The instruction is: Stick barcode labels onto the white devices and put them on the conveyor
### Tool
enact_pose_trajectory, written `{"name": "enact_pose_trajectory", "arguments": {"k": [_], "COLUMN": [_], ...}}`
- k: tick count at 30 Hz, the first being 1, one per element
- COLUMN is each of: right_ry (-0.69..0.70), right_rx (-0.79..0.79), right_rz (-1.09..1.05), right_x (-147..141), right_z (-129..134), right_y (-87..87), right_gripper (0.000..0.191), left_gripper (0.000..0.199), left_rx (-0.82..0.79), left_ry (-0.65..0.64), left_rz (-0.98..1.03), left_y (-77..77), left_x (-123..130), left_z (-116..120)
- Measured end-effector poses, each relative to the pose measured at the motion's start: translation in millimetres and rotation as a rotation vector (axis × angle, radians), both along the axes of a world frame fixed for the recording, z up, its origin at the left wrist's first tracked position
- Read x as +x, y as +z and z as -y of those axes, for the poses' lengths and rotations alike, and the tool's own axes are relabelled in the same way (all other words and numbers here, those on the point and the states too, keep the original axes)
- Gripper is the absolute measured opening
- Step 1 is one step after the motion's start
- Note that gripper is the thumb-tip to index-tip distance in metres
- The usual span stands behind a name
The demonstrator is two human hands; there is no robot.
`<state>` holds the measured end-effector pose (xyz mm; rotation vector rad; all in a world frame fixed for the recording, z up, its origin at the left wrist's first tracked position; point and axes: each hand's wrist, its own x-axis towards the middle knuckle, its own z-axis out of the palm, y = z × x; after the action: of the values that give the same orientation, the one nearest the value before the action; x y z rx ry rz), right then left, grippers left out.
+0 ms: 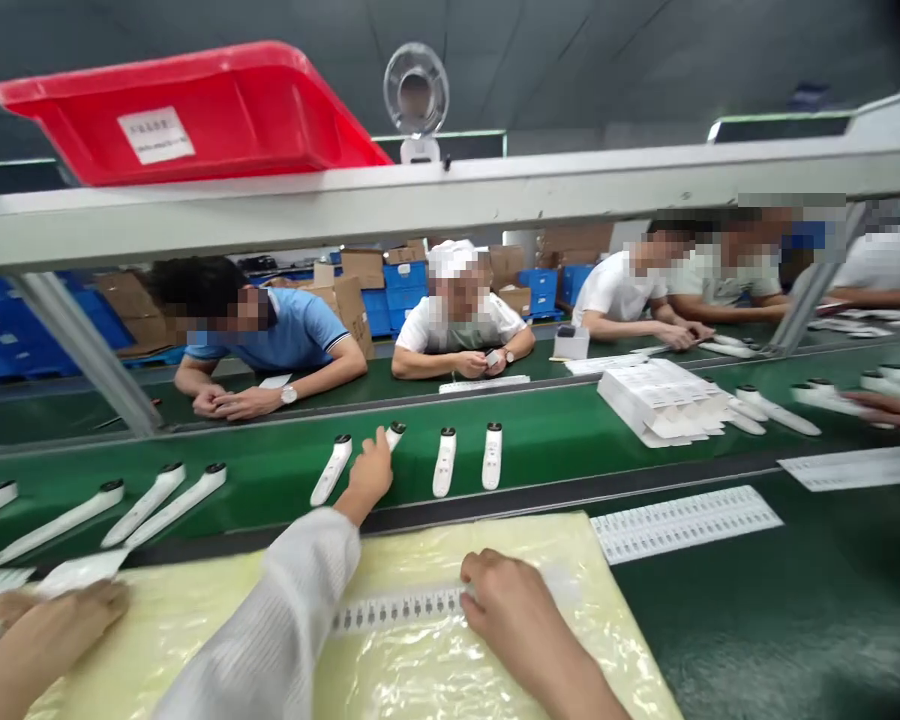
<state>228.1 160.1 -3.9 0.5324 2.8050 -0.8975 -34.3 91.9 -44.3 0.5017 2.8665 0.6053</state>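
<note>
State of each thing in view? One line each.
Left hand, reaching over belt, fingers at a device.
Right hand, on label strip.
Label strip, flat on yellow pad.
Yellow pad, plastic-covered, flat.
Devices, lying on green belt.
Red tray, tilted overhead.

One head-worn view from close behind the hands (514, 615), facing forward and down over them.

Bright, even light from overhead, only faint soft shadows; hard white glare across the crinkled plastic sheet (450, 640) at lower centre; heavy wide-angle bending toward the frame edges, the pale rail (420, 205) bowed; dark blur in the upper right corner
</note>
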Motion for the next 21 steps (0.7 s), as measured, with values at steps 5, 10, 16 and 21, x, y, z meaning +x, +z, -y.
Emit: {"name": "enact_pose_trajectory", "arguments": {"k": [5,10,16,21], "right_ry": [0.029,0.014,-0.336,-0.558], "right_rx": [0.086,-0.018,-1.104,-1.348], "right_rz": [0.036,-0.058,-0.586,-0.765], "right_x": [-10,5,15,15], "right_z": [4,-6,-20,-17], "right_y": [-1.1,2.1,22.1,21.7], "right_gripper": [0.024,0.015,0.018,0.033], "left_gripper": [0.044,0.068,0.072,0.081], "left_rx": [0.439,0.931,1.019,1.137], "left_ry": [-0.136,-0.013,-0.011,-0.098], "left_rz": [0.183,0.586,0.787,0.937], "left_y": [42.1,71.1,81.2,84.6], "left_x": [40,100,157,198], "left_z": [4,24,23,20]}}
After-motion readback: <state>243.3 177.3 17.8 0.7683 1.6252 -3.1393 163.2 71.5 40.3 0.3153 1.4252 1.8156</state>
